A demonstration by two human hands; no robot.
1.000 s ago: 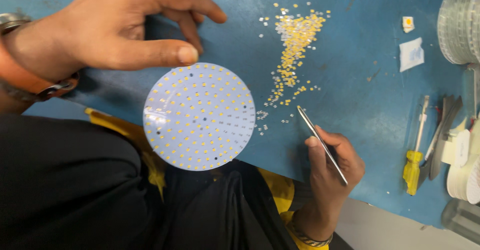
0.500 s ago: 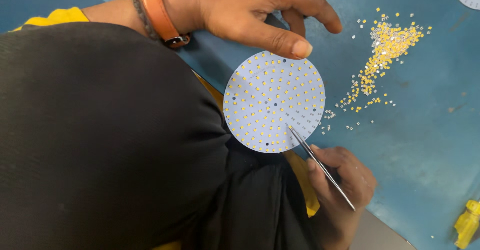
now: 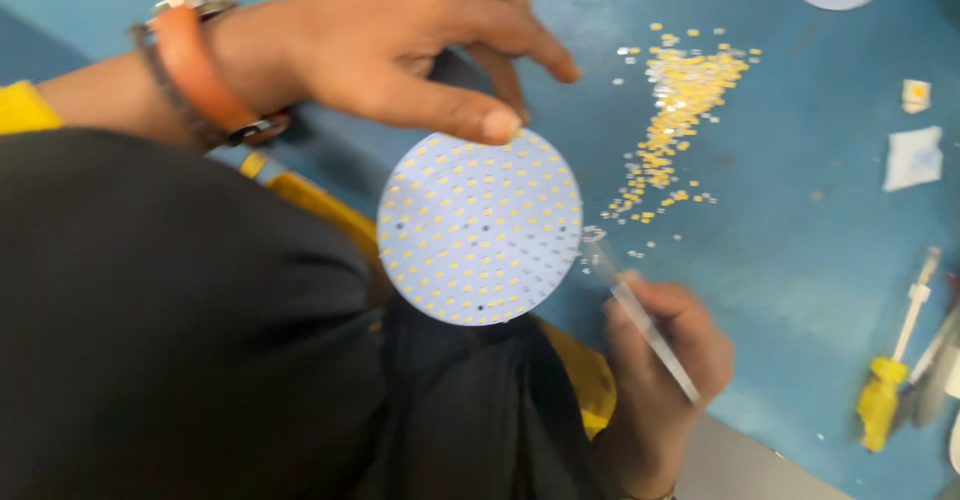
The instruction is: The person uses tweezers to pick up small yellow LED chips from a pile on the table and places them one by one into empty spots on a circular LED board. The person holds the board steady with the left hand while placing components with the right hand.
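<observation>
Head view is showing the left hand [image 3: 400, 45] pinching the upper rim of a round white disc [image 3: 480, 225] dotted with small yellow chips, thumb tip pressing on its top edge while the other fingers are curling behind. That disc is hanging over the near edge of the blue worktop [image 3: 800, 260], above the person's lap. Just beside its right rim, the right hand [image 3: 660, 360] is closing around slim metal tweezers [image 3: 640, 305], their blurred tip pointing toward the disc. A heap of loose yellow chips [image 3: 675, 100] is lying further back, and a yellow-handled screwdriver [image 3: 890, 380] is resting near the right edge.
</observation>
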